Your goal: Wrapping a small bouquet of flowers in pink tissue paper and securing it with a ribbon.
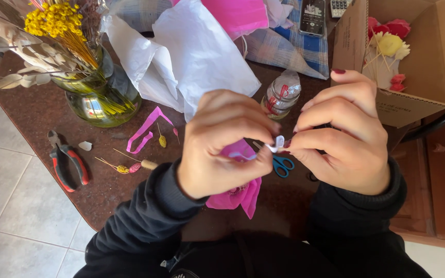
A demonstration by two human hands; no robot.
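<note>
Our left hand and right hand, fingers pinched shut, together grip a small white strip above pink crepe paper and blue scissors; beyond stand a glass vase and cardboard box.

A thin, smooth white strip, possibly tape or paper, is pinched between the left hand and the right hand. Soft, crinkled pink crepe paper is seen beneath. The table is finished in speckled, polished brown stone. The vase is of glossy green glass. The pliers are of dull metal with rubbery red-and-black grips. The box is of matt cardboard.
</note>
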